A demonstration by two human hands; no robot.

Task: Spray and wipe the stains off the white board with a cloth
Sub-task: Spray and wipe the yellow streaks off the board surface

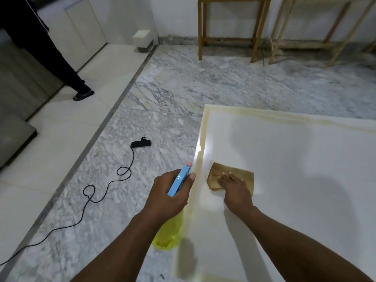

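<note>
The right hand (234,185) presses flat and spread on the soft, floppy cloth (232,176) on the white board (295,169), while the left hand (168,194) wraps around the light spray bottle (179,183).

One white board (284,169), one cloth (242,176), one spray bottle (179,183), apparently two wooden stands (230,27).

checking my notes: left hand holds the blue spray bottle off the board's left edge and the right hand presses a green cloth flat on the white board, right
Not quite: the cloth is brown, not green, as the head view shows. The rest holds: the left hand grips the blue spray bottle just off the left edge of the white board, and the right hand presses the cloth flat on it.
</note>
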